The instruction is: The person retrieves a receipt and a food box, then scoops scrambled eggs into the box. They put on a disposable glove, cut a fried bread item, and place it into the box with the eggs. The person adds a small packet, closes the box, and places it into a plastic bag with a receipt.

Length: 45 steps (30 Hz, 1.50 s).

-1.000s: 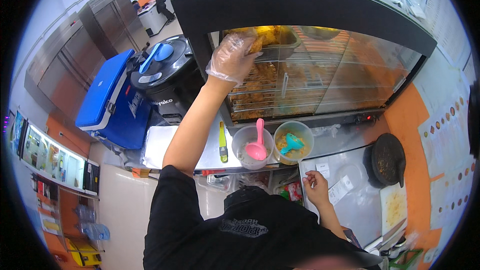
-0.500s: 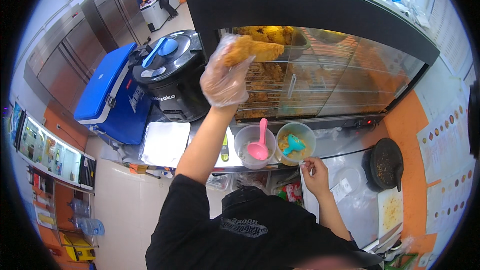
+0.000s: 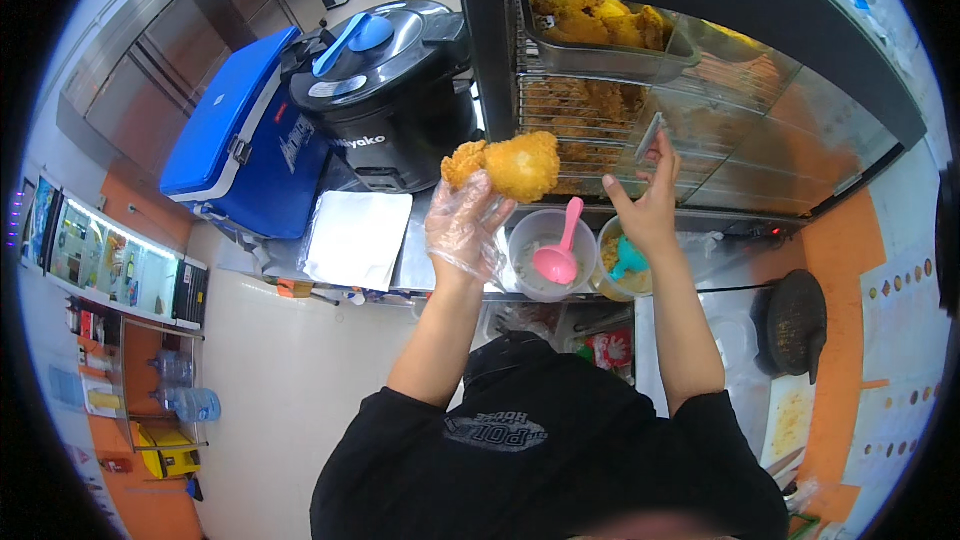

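Observation:
My left hand (image 3: 465, 220), in a clear plastic glove, holds a golden piece of fried chicken (image 3: 510, 167) up in front of the warming cabinet (image 3: 700, 70). My bare right hand (image 3: 645, 202) grips the edge of the cabinet's glass sliding door (image 3: 652, 136). Inside, a metal tray (image 3: 610, 45) and a wire rack hold more fried pieces. Below my hands stand a tub with a pink spoon (image 3: 558, 252) and a tub with a teal spoon (image 3: 627, 260).
A black rice cooker (image 3: 385, 90) and a blue cooler box (image 3: 245, 135) stand to the left on the steel counter, with a white paper sheet (image 3: 355, 237) in front. A dark round pan (image 3: 795, 322) sits at the right. Steel cabinets line the far left.
My left hand drew the fried piece out of the cabinet and down toward me. My right hand rose from the counter to the cabinet's glass door.

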{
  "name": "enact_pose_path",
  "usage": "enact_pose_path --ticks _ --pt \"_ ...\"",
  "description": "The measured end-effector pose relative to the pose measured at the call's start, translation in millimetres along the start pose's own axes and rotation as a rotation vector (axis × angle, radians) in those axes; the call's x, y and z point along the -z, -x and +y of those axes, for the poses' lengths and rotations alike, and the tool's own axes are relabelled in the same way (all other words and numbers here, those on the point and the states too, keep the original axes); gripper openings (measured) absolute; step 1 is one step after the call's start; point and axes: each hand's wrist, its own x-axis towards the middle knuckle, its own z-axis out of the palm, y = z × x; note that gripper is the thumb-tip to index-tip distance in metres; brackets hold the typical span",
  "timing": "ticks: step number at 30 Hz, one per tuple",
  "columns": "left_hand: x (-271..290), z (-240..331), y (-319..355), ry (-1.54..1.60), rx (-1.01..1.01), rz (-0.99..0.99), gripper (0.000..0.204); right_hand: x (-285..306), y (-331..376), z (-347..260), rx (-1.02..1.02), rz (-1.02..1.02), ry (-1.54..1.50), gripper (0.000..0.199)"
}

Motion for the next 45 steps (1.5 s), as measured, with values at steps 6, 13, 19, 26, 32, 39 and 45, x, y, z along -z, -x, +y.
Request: enact_pose_path --ticks 6,13,19,26,32,39,45 --pt "3.2 2.9 15.3 0.051 0.068 -0.126 0.065 -29.5 6.4 -18.1 -0.022 -0.105 -0.065 0.109" --pt "-19.6 -8.4 28.3 0.286 0.173 -0.320 0.062 -54.2 7.3 -17.5 0.261 -0.436 -0.164 0.106" --pt "-36.7 -36.0 21.9 0.341 0.322 -0.505 0.068 7.5 27.5 -0.7 0.429 -0.440 -0.089 0.072" --pt "-96.5 -100.8 37.3 0.105 0.596 -0.725 0.077 228.5 145.7 -21.6 -0.270 -0.160 0.320 0.053" --pt "-171.0 -195.3 128.5 -0.170 0.721 -1.048 0.063 420.4 325.3 -57.7 -0.859 0.292 0.639 0.050" --pt "-293.1 -383.9 309.8 -0.528 0.195 -1.740 0.048 499.3 521.9 30.5 -1.395 0.378 0.853 0.050" --pt "-363.4 -551.1 446.8 -0.271 -0.355 -2.160 0.032 471.3 555.9 89.1 -1.451 0.614 0.921 0.057"
